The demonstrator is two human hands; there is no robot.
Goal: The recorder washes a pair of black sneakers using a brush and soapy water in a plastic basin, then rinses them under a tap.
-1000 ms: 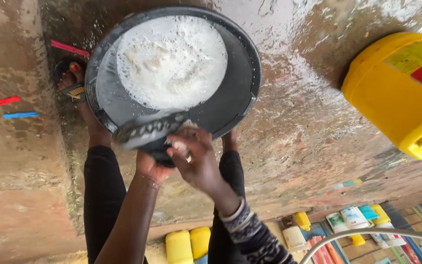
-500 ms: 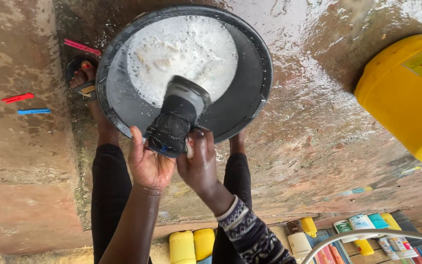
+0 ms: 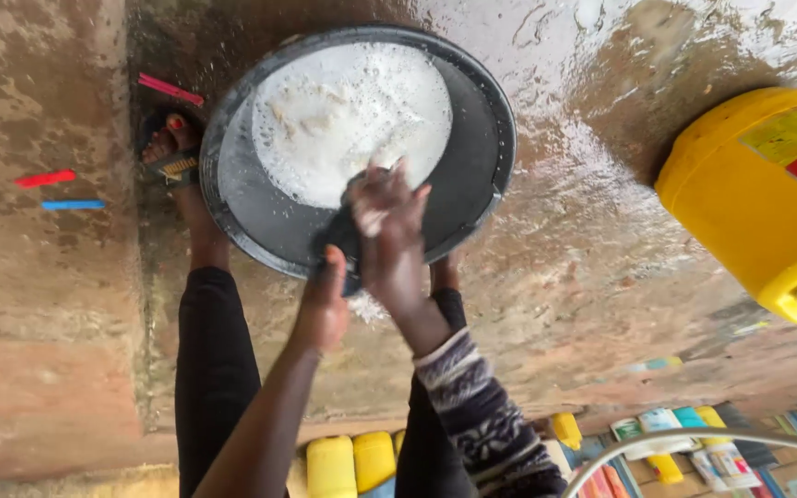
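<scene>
Left hand (image 3: 322,309) grips dark shoe (image 3: 339,242) over black basin (image 3: 472,120) of suds — right hand (image 3: 389,235) pressed flat on shoe, fingers together; wet floor (image 3: 583,249) beneath.

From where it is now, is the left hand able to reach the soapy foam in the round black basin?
Probably yes. The left hand holds the dark shoe at the near rim of the round black basin, and the white soapy foam lies just beyond; only the right hand crosses in front.
</scene>
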